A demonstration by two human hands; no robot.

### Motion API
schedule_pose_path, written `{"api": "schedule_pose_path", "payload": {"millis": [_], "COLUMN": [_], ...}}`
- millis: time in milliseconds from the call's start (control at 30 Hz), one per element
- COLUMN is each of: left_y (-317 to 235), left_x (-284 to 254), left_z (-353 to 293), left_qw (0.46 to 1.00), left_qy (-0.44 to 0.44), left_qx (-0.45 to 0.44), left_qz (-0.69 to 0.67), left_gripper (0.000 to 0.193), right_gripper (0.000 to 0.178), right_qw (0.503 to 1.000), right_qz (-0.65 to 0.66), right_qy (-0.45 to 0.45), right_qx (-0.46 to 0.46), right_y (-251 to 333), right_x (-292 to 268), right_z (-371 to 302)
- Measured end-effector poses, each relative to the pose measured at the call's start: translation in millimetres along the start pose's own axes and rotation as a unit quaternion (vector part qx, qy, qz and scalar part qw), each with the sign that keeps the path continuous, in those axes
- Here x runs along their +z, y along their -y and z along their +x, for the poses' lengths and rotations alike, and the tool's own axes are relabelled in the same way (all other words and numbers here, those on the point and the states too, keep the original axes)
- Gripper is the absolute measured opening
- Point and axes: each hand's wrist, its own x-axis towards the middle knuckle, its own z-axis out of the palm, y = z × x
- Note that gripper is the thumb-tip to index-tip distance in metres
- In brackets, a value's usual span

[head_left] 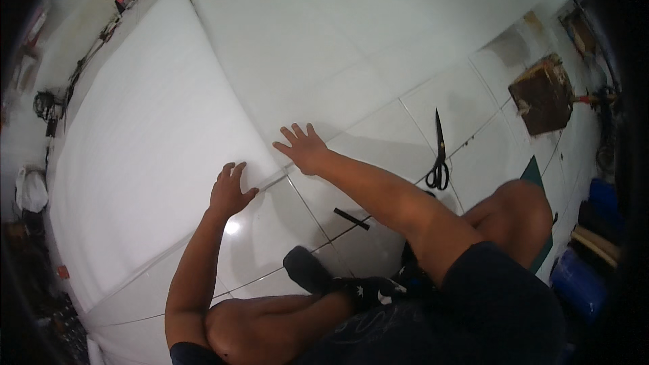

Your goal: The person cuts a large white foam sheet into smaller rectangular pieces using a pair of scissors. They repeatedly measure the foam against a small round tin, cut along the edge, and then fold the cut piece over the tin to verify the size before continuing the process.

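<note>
White sheet (149, 128) with a smooth, matt face; whether foam or cloth cannot be told. Thin translucent sheet (324, 40) with a hazy, film-like finish. Smooth, glossy floor tiles (301, 213), throwing back a bright glare. Scissors (439, 142) with dark, metal-looking blades. Brown block (541, 94) with a rough, worn, wood-like surface. Shiny, plastic-looking blue roll (577, 287). Matt, dark cloth shirt (500, 297).

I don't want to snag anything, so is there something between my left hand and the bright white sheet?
Nothing visible. Your left hand is at the near edge of the bright white sheet, partly over it. The black scissors and black strip lie on the tiles to its right, out of the way.
</note>
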Motion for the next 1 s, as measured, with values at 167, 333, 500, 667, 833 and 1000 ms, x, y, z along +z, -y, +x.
{"api": "schedule_pose_path", "payload": {"millis": [167,333,500,667,833,1000], "left_y": [3,3,3,-12,-19,-10], "left_x": [12,9,12,6,-2,-3], "left_z": [1,-1,12,42,52,66], "left_qw": [0.999,0.998,0.999,0.993,0.976,0.946], "left_qy": [-0.011,0.001,-0.029,0.000,-0.002,0.049], "left_qx": [0.011,-0.018,0.000,-0.080,-0.153,-0.230], "left_qz": [-0.039,-0.054,-0.031,-0.090,-0.155,-0.223], "left_gripper": [0.076,0.069,0.058,0.055,0.063,0.068], "right_gripper": [0.043,0.033,0.047,0.051,0.059,0.059], "right_qw": [0.994,0.976,0.949,0.896,0.900,0.879], "right_qz": [0.054,0.047,0.267,0.381,0.377,0.413], "right_qy": [-0.078,-0.143,-0.077,-0.101,-0.140,-0.214], "right_qx": [0.054,0.157,0.147,0.206,0.167,0.105], "right_y": [-34,-41,19,71,81,86], "right_x": [61,40,7,25,17,9], "right_z": [-5,-13,1,-14,-24,-21]}}
